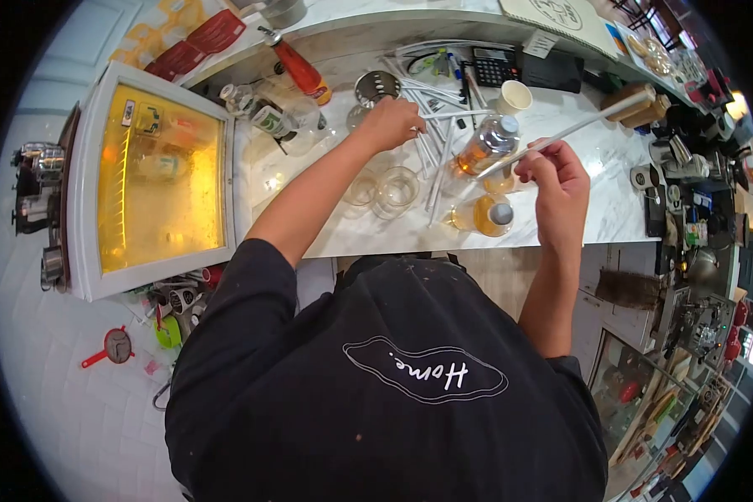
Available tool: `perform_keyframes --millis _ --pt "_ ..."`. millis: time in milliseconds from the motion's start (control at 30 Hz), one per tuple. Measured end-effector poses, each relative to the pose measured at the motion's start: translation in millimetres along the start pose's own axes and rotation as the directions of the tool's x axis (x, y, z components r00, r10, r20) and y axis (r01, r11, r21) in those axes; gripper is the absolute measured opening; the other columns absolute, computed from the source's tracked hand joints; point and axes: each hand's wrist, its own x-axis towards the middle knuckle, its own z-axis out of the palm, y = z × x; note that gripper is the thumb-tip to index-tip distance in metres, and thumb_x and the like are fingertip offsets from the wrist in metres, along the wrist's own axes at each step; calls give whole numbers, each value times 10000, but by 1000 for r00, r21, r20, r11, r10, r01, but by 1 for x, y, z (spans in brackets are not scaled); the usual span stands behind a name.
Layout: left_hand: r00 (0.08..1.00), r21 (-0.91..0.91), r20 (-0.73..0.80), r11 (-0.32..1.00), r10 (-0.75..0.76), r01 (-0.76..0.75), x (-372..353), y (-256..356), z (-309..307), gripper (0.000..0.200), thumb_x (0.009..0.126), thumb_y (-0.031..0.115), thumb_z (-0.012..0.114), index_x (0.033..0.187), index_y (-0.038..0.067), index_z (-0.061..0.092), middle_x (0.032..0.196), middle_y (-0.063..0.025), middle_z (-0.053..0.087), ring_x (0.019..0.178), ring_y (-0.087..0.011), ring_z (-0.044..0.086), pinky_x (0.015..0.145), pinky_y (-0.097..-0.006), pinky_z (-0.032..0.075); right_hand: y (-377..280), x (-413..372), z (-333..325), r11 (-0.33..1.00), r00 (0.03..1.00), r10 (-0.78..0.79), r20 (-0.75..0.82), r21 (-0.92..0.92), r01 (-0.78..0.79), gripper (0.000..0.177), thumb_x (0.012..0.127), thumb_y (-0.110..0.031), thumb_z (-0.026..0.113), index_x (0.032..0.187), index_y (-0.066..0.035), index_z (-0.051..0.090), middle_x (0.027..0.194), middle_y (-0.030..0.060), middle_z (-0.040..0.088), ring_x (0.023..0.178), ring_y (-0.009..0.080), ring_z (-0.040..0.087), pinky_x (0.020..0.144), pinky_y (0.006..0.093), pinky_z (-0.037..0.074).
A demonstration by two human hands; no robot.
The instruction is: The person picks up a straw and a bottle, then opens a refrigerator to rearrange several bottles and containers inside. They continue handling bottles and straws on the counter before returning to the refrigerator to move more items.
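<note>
My left hand [389, 125] is closed over the straw pile, with a white straw [460, 114] running out to the right from its fingertips. My right hand [558, 171] pinches a long white straw [598, 115], held at a slant above the counter. Between the hands lie several loose wrapped straws [432, 159]. A bottle of amber liquid [487, 146] stands left of my right hand, and a second capped bottle [487, 215] is nearer the front edge. Clear glass cups [396, 192] sit below my left hand. A round metal strainer [377, 87] is just behind it.
A red sauce bottle [299, 71] and clear bottles [268, 117] stand at the back left, beside a yellow-lit glass-door cabinet [163, 176]. Further back are a paper cup [514, 98], a calculator [494, 67] and a black folder [552, 70].
</note>
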Motion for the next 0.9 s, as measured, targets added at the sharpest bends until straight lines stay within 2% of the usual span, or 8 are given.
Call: perform_keyframes --millis 133,233,333,433,500,633,733,900 --pt "986 -204 -159 979 -46 13 -41 0 -33 134 815 228 766 942 188 785 908 -26 668 901 -260 631 750 -384 495 -12 7 19 999 999 -26 23 40 25 100 946 -83 604 951 16 621 800 57 661 748 92 581 715 236 451" --pt "900 -525 -311 845 -306 106 -71 8 -45 143 806 197 801 937 142 786 915 -31 705 873 -212 652 760 -337 508 -18 12 34 998 998 -62 2 -10 62 121 950 -97 604 962 23 618 794 68 666 754 102 589 716 250 462" --pt "737 -757 -158 560 -657 336 -98 11 -66 184 825 164 804 992 90 791 927 -45 738 803 -148 638 732 -284 493 -15 15 61 990 997 -57 -44 -134 50 158 952 -121 611 991 32 621 808 81 687 762 121 626 707 270 489" --pt "616 -805 -177 473 -767 358 -107 -8 -70 210 879 205 772 1036 67 791 907 -51 747 756 -107 621 690 -262 473 10 24 100 964 1000 -15 -22 -266 9 195 946 -144 624 1022 36 629 826 99 714 764 143 665 704 295 514" --pt "565 -845 -281 479 -776 238 -102 -27 -64 225 898 237 758 1044 70 793 905 -54 754 746 -102 630 674 -252 470 43 39 119 942 999 -38 -19 -336 29 210 940 -154 633 1033 34 637 840 109 728 763 156 683 709 309 523" --pt "612 -848 -341 514 -714 127 -78 -54 -73 238 890 248 759 1041 66 791 881 -50 759 757 -104 661 709 -263 509 102 90 147 914 993 -100 -64 -401 66 223 927 -173 648 1035 22 655 861 117 740 773 181 699 723 325 526" --pt "679 -836 -231 499 -696 227 -58 -78 -68 254 919 255 736 1078 62 780 914 -34 751 829 -86 653 773 -248 507 128 127 160 906 991 -111 -81 -417 68 248 919 -210 663 1048 2 670 883 129 744 800 222 712 747 349 533" --pt "657 -850 -175 449 -733 275 -32 -94 -58 303 888 341 758 1057 91 792 902 -38 756 823 -110 661 778 -283 519 143 157 181 868 995 -90 -53 -494 53 246 897 -227 678 1028 -19 689 881 147 742 815 271 717 770 372 538"
